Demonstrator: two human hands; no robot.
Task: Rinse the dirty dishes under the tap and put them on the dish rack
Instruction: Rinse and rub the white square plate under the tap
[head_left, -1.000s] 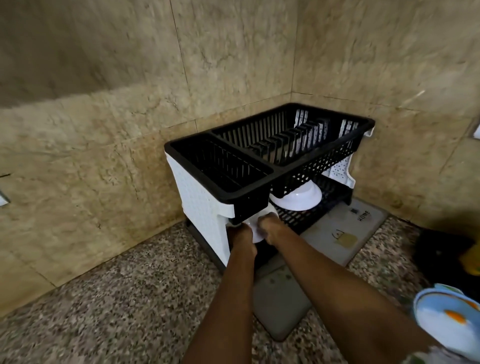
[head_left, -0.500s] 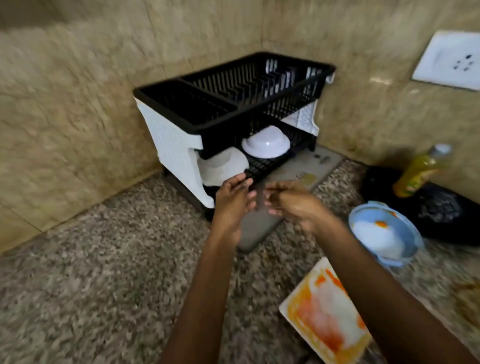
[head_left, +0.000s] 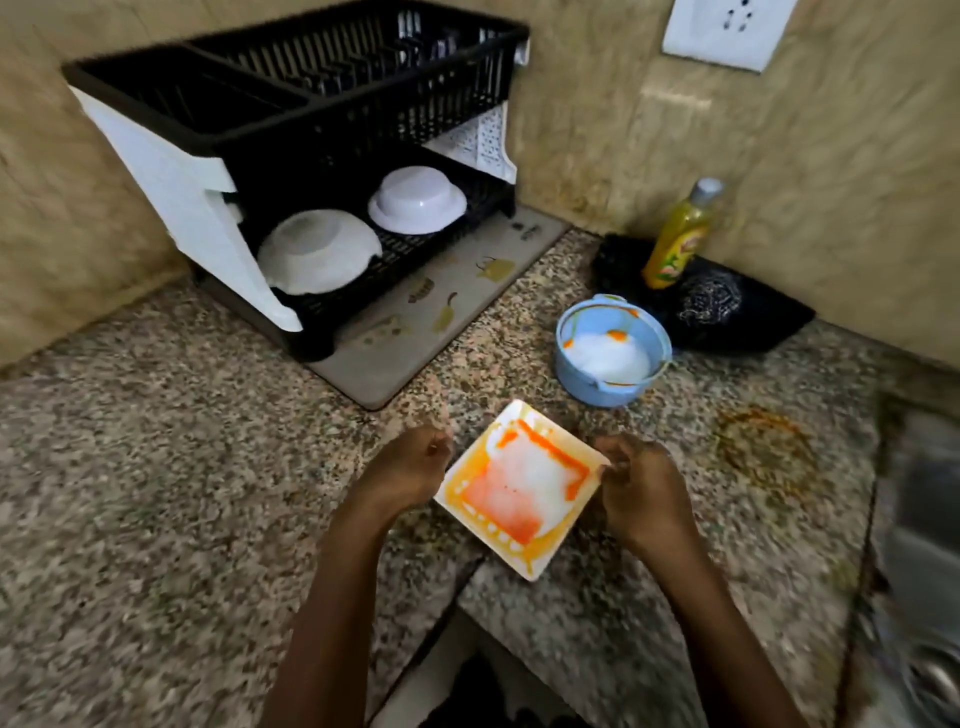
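Observation:
A square white plate (head_left: 524, 488) smeared with orange sauce lies on the granite counter. My left hand (head_left: 408, 467) curls its fingers at the plate's left edge, and my right hand (head_left: 641, 486) pinches its right corner. Further back, a blue bowl (head_left: 571, 384) holds white foam and orange smears. At the back left stands the black and white dish rack (head_left: 171, 176). Two white bowls lie upside down on its lower tier, one on the left (head_left: 317, 252) and one on the right (head_left: 415, 200). Its upper tier looks empty.
A grey drying mat (head_left: 415, 332) lies under the rack. A yellow dish soap bottle (head_left: 678, 239) and a steel scrubber (head_left: 706, 304) sit on a black tray by the wall. An orange ring stain (head_left: 763, 452) marks the counter. The sink edge (head_left: 919, 519) is at the right.
Both hands let go of the white bowl on the rack's lower tier, drew back towards me and came down onto the sides of the square plate. The view swung down and to the right.

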